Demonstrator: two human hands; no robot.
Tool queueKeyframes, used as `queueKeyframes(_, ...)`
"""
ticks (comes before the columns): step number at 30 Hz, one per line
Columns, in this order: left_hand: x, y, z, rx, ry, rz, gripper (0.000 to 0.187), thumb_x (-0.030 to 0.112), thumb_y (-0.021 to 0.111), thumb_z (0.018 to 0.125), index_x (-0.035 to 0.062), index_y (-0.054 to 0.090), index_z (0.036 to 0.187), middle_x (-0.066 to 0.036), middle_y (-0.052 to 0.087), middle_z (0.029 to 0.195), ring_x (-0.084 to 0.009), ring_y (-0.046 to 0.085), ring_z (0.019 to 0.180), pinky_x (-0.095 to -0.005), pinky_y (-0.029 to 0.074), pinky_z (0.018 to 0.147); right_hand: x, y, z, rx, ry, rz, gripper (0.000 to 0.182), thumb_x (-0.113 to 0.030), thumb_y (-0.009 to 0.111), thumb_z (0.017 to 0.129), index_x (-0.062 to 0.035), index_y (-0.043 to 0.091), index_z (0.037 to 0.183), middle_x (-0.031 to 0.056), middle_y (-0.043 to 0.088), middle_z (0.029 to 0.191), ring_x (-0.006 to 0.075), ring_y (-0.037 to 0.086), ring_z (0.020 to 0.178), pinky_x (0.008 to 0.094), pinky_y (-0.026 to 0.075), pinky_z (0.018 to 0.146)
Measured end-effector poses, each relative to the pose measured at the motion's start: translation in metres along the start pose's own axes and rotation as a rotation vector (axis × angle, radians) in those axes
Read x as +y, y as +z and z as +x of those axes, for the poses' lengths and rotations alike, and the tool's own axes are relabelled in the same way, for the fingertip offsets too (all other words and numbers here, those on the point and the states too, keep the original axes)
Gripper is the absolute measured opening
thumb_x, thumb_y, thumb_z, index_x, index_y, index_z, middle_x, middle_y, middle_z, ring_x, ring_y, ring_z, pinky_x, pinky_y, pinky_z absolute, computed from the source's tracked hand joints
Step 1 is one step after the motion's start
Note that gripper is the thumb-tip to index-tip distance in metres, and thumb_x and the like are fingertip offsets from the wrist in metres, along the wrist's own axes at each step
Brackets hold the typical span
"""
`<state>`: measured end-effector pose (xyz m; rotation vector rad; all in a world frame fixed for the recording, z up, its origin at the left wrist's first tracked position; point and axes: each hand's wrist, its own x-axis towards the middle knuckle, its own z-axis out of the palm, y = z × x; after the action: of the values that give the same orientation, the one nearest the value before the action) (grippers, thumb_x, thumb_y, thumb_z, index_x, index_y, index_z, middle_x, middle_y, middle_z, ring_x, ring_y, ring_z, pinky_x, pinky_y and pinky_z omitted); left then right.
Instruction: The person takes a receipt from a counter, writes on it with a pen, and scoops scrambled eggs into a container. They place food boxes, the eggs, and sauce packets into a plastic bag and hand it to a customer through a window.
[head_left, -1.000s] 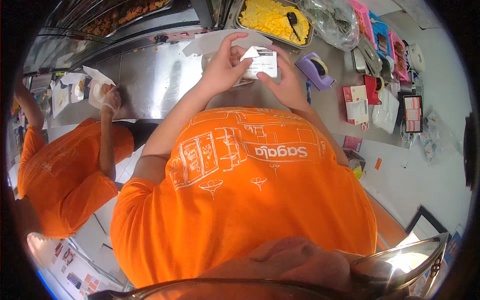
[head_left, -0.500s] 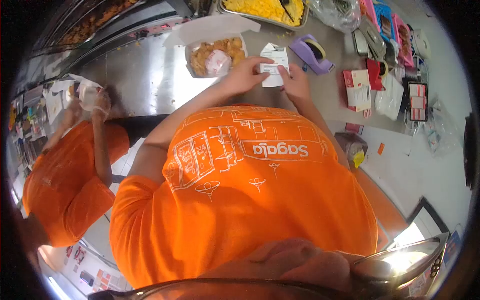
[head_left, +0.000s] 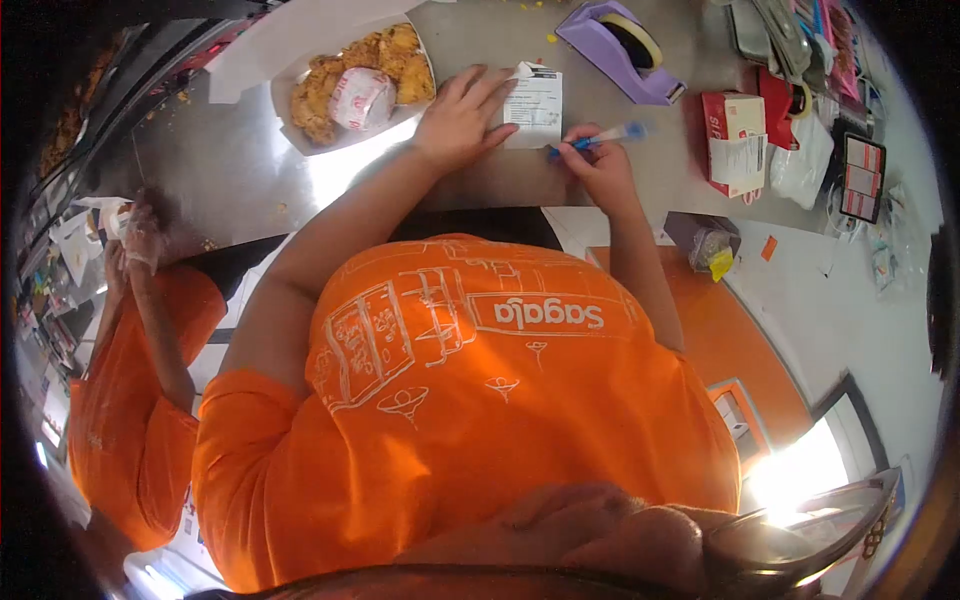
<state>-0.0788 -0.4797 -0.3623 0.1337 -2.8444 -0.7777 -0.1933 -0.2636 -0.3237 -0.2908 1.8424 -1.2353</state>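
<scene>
My right hand [head_left: 603, 172], upper centre of the frame, pinches a blue pen [head_left: 583, 146] near the lower right corner of a printed slip [head_left: 536, 112] on the counter [head_left: 235, 150]. My left hand [head_left: 453, 128] lies fingers spread at the slip's left edge. A box [head_left: 310, 32] of fried pieces [head_left: 405, 68] sits upper left.

The metal counter [head_left: 222, 160] bears a food box [head_left: 285, 45], receipt [head_left: 533, 112], purple tape dispenser [head_left: 618, 68].

Upside-down lettering [head_left: 550, 314] on the orange shirt [head_left: 470, 420], 6 o'clock, looks like "Sagaja" — "SIP" marks the red-and-white box [head_left: 738, 150], 2 o'clock — the receipt [head_left: 534, 108], 12 o'clock, is too small to read.
</scene>
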Motion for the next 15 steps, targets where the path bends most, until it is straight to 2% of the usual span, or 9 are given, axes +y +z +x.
queueKeyframes(1, -0.006, 0.0, -0.003, -0.018, -0.004, -0.017, 0.061, 0.031, 0.072, 0.079, 0.0113, 0.051, 0.134, -0.007, 0.047, 0.136, -0.0297, 0.041, 0.128, -0.0437, 0.038, 0.105, -0.003, 0.017, 0.003, 0.025, 0.009, 0.165, 0.013, -0.01, 0.072, 0.084, -0.0032, 0.062, 0.089, 0.0049, 0.066, 0.079, 0.0088, 0.06, 0.072, 0.0251, 0.049, 0.065)
queueKeyframes(2, -0.006, 0.001, 0.0, -0.049, -0.022, -0.028, 0.065, 0.03, 0.073, 0.077, 0.0136, 0.05, 0.135, -0.006, 0.048, 0.135, -0.0293, 0.041, 0.129, -0.043, 0.038, 0.105, 0.008, 0.028, 0.014, 0.11, -0.238, 0.127, 0.016, -0.004, 0.075, 0.079, -0.0051, 0.061, 0.088, 0.0045, 0.066, 0.079, 0.0088, 0.059, 0.068, 0.0229, 0.048, 0.06)
queueKeyframes(5, -0.007, 0.003, 0.004, -0.044, -0.023, -0.1, 0.068, 0.026, 0.074, 0.074, 0.014, 0.05, 0.136, -0.006, 0.049, 0.134, -0.0294, 0.042, 0.128, -0.0431, 0.039, 0.105, 0.006, 0.052, 0.039, 0.235, -0.536, -0.089, 0.02, -0.002, 0.074, 0.08, -0.0036, 0.059, 0.092, 0.004, 0.064, 0.084, 0.01, 0.06, 0.075, 0.0234, 0.049, 0.068)
queueKeyframes(6, -0.006, 0.003, 0.005, -0.042, -0.034, -0.109, 0.069, 0.025, 0.075, 0.072, 0.014, 0.05, 0.136, -0.006, 0.049, 0.134, -0.0295, 0.042, 0.127, -0.043, 0.039, 0.105, 0.017, 0.059, 0.053, 0.31, -0.615, -0.001, 0.019, -0.003, 0.076, 0.076, -0.005, 0.06, 0.085, 0.0041, 0.065, 0.077, 0.0093, 0.06, 0.066, 0.0251, 0.049, 0.059)
queueKeyframes(9, 0.0, -0.003, 0.006, -0.046, -0.062, -0.142, 0.072, 0.022, 0.076, 0.069, 0.014, 0.05, 0.135, -0.007, 0.048, 0.134, -0.0299, 0.043, 0.127, -0.0427, 0.038, 0.104, 0.03, 0.057, 0.057, 0.3, -0.677, -0.069, 0.019, -0.002, 0.076, 0.075, -0.005, 0.058, 0.083, 0.0068, 0.064, 0.076, 0.0143, 0.062, 0.066, 0.0273, 0.05, 0.06)
queueKeyframes(12, 0.003, -0.004, 0.008, -0.057, -0.083, -0.153, 0.073, 0.021, 0.077, 0.067, 0.014, 0.05, 0.134, -0.009, 0.048, 0.133, -0.0307, 0.043, 0.126, -0.0427, 0.038, 0.104, 0.026, 0.053, 0.056, 0.315, -0.706, -0.278, 0.021, -0.004, 0.076, 0.075, -0.0055, 0.056, 0.082, 0.0097, 0.064, 0.076, 0.0216, 0.064, 0.067, 0.0292, 0.051, 0.06)
queueKeyframes(15, 0.001, -0.004, 0.009, -0.069, -0.075, -0.157, 0.074, 0.02, 0.078, 0.066, 0.014, 0.051, 0.134, -0.009, 0.047, 0.133, -0.0314, 0.043, 0.126, -0.0428, 0.038, 0.104, 0.019, 0.053, 0.058, 0.218, -0.69, -0.336, 0.021, -0.006, 0.076, 0.075, -0.0057, 0.056, 0.083, 0.0104, 0.064, 0.078, 0.0252, 0.064, 0.069, 0.0314, 0.051, 0.061)
